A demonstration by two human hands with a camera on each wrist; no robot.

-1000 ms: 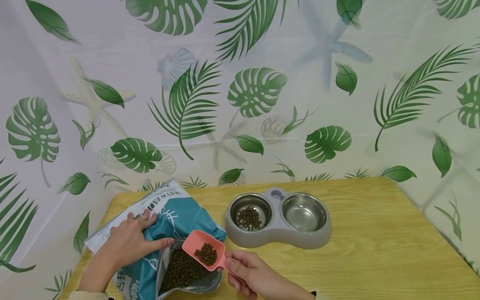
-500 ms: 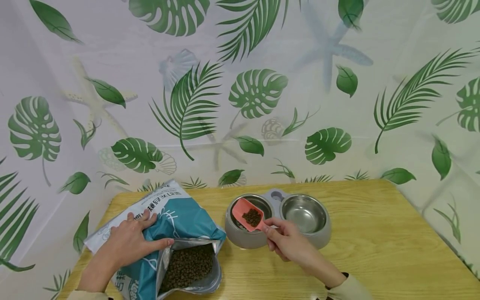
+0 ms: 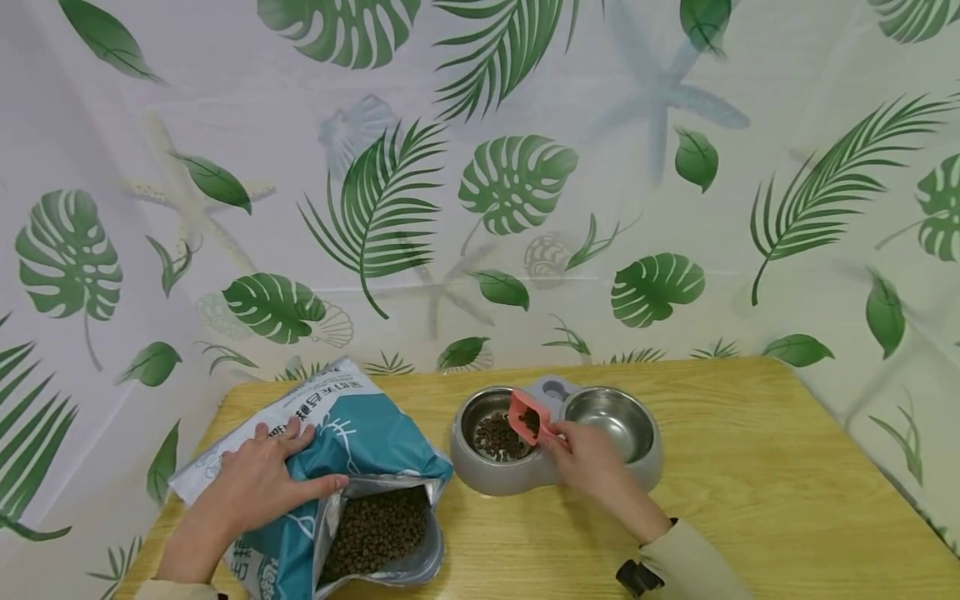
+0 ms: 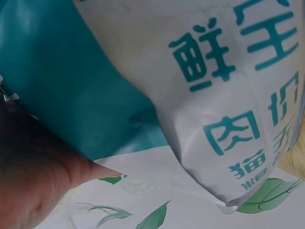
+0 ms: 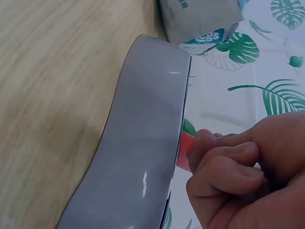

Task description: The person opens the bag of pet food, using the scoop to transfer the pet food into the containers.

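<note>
Currently coral scoop [image 3: 517,408] juts from right hand [image 3: 591,463], over bowl [image 3: 486,404].

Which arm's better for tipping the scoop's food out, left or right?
Probably the right grip: it holds the scoop, with food in it, at a bowl. The left grip rests on the bag.

Long beige sleeves [image 3: 693,565], black wrist-worn fitting [image 3: 637,577]

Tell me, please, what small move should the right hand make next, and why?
Probably the right hand should tip the pink plastic scoop a little more toward the left round steel bowl. The scoop is tilted over this bowl's right side, yet some small brown kibble pieces lie in it.
</note>
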